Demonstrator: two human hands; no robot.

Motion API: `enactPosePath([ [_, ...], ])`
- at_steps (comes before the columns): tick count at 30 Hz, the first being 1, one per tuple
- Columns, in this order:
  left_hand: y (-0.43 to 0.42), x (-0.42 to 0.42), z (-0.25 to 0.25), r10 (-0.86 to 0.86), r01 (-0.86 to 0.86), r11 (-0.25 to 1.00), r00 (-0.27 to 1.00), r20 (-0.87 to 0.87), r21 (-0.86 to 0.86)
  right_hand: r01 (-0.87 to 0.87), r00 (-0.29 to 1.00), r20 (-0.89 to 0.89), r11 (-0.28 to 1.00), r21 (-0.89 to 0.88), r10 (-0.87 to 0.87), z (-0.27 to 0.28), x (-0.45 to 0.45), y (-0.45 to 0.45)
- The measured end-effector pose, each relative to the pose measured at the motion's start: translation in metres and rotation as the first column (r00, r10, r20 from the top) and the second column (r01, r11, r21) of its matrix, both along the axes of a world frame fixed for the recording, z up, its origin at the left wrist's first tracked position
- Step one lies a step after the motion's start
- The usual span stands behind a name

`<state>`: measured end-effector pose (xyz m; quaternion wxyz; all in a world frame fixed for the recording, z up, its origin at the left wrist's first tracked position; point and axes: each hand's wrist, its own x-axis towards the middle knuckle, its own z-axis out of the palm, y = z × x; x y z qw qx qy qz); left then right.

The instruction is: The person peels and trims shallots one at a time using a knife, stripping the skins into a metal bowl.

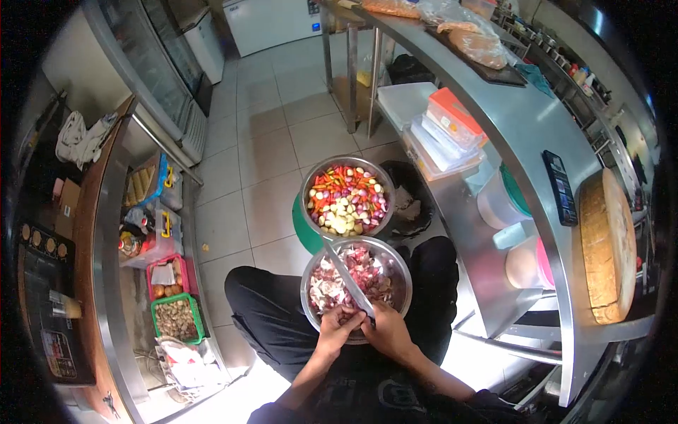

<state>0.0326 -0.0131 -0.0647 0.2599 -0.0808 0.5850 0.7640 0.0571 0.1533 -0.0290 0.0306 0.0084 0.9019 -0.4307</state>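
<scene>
A long-bladed knife [349, 277] slants up and left across a steel bowl [404, 272] in my lap. My right hand [385, 329] is closed around the knife's handle end at the bowl's near rim. Right beside it, my left hand [339, 329] has its fingers pinched together close to the blade. What the left fingers hold is too small and hidden to make out. Reddish and pale onion skins [325, 286] fill much of the lap bowl. Just beyond it, a second steel bowl [305, 205] holds red and orange chillies, purple shallots and pale peeled cloves.
A green tub [304, 230] stands under the far bowl, with a black bag [417, 212] to its right. At right are a steel counter [494, 106], a phone [559, 187] and a wooden block [606, 247]. Baskets, including a green one [200, 328], line the left shelf.
</scene>
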Motion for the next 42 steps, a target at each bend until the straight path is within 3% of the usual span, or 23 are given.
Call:
enactPosePath([
  [11,0.000,0.003,-0.012,-0.052,0.051,0.997,0.998,-0.025,-0.062,-0.040,0.999,0.028,0.998,0.044,0.038,-0.005,0.002,0.003],
  [14,0.002,0.001,-0.009,-0.052,0.052,0.999,0.999,0.014,0.008,-0.031,1.000,0.005,0.999,0.039,0.031,-0.005,0.007,0.005],
  [18,0.001,0.001,-0.010,-0.059,0.059,0.998,0.997,-0.050,-0.011,-0.038,0.999,0.019,0.999,0.029,0.037,-0.002,0.007,0.006],
  [22,0.002,0.000,-0.010,-0.087,0.087,0.996,0.996,0.005,-0.011,-0.006,1.000,0.008,1.000,0.031,0.006,-0.001,0.009,0.007],
  [28,0.000,-0.001,-0.001,-0.153,0.146,0.983,0.987,-0.057,-0.111,0.036,0.999,-0.018,0.999,0.023,-0.036,-0.005,0.012,0.007],
  [31,-0.003,-0.006,-0.006,-0.147,0.150,0.988,0.983,-0.108,0.019,0.075,0.997,-0.014,0.997,0.012,-0.075,-0.002,0.010,0.012],
  [32,-0.005,-0.007,-0.009,-0.145,0.150,0.987,0.986,-0.085,0.064,0.099,0.995,0.002,0.992,-0.077,-0.099,-0.001,0.008,0.015],
  [35,-0.007,-0.010,0.001,-0.108,0.073,0.954,0.988,0.109,0.289,0.145,0.989,0.021,0.956,-0.256,-0.144,-0.006,0.005,0.021],
  [37,-0.005,-0.015,0.010,-0.117,0.062,0.941,0.982,0.147,0.333,0.172,0.984,0.030,0.912,-0.371,-0.173,-0.005,0.003,0.023],
  [40,-0.001,-0.018,0.014,-0.130,0.028,0.907,0.967,0.217,0.419,0.204,0.979,0.054,0.925,-0.320,-0.197,-0.006,0.004,0.023],
  [42,0.004,-0.014,0.005,-0.083,0.037,0.938,0.989,0.119,0.344,0.199,0.979,0.032,0.918,-0.342,-0.200,-0.002,0.003,0.019],
])
